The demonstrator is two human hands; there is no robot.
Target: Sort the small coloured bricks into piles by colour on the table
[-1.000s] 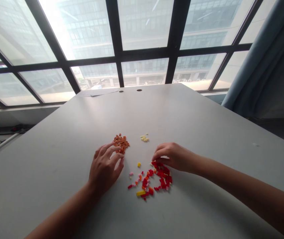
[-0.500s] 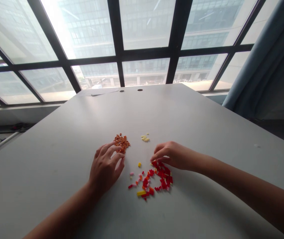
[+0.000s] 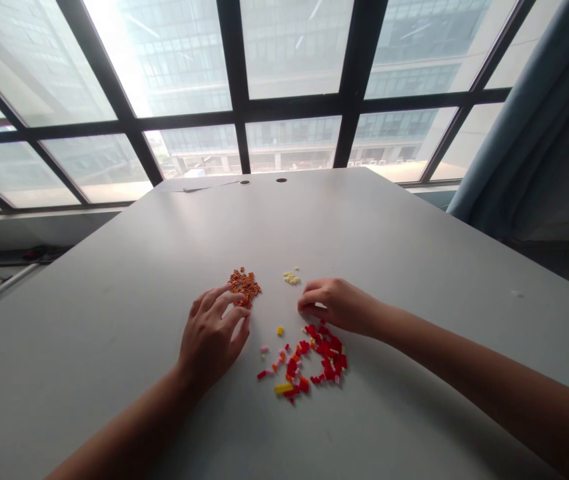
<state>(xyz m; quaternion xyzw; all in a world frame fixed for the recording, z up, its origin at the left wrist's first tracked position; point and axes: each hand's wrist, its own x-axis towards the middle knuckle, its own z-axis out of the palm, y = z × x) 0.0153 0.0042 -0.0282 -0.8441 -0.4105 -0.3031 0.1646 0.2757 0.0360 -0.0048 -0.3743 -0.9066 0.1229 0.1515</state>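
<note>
1. The left hand [image 3: 212,340] lies spread, its fingertips at the orange brick pile [image 3: 244,288], holding nothing visible.
2. The right hand [image 3: 337,307] curls narrowly just beyond the red brick pile [image 3: 325,357]; whether it holds anything, I cannot tell.
3. Beyond that red pile lies a cream brick pile [image 3: 291,277]; the orange pile sits up-left of it.
4. Orange and cream lie separate; the red pile, its long axis running sideways on the tabletop [image 3: 114,320], remains mixed with yellow and pink.

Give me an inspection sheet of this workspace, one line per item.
Surface: pale grey table, two small round holes near its far edge.
Things: orange brick pile, cream brick pile, scattered red bricks mixed with yellow and pink ones.
Clutter: thin sheet at the far edge.
Hands: left hand touching the orange pile; right hand curled just above the red bricks, nothing visibly held.
Cables: nothing seen.
Surroundings: gridded window showing buildings, blue-grey curtain at right.
</note>
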